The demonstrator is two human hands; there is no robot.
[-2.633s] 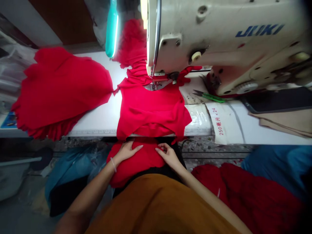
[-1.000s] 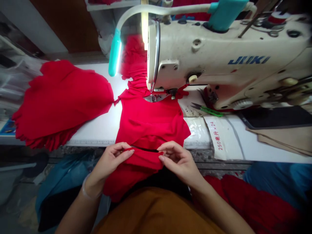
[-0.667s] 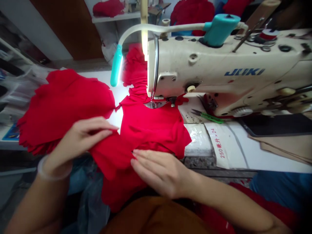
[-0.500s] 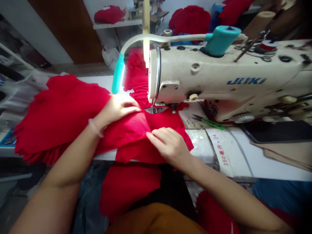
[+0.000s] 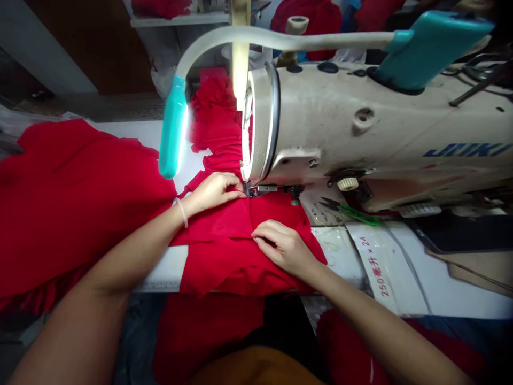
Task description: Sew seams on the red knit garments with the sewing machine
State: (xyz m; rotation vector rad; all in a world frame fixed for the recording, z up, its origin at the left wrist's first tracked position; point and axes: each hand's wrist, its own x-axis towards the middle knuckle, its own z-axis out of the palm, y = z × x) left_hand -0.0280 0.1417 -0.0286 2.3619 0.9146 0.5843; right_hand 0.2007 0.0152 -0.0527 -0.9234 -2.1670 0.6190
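Note:
A red fabric piece (image 5: 232,240) lies on the white sewing table (image 5: 404,278) under the head of a cream sewing machine (image 5: 360,128). My left hand (image 5: 210,192) is curled, its fingertips pinching the fabric edge right at the presser foot (image 5: 252,190). My right hand (image 5: 280,246) rests on the cloth a little nearer to me, fingers bent and pressing a fold down. More of the red cloth hangs off the table's front edge toward my lap.
A stack of red cut pieces (image 5: 76,198) covers the table's left side. A teal gooseneck lamp (image 5: 173,128) shines beside the needle. Green thread snips (image 5: 348,209) lie under the machine arm. A paper label (image 5: 377,267) and a dark flat object (image 5: 465,235) sit to the right.
Both hands lifted a red piece from my lap, laid it over the fabric on the table and slid forward; the left hand now reaches the presser foot. My view has moved closer.

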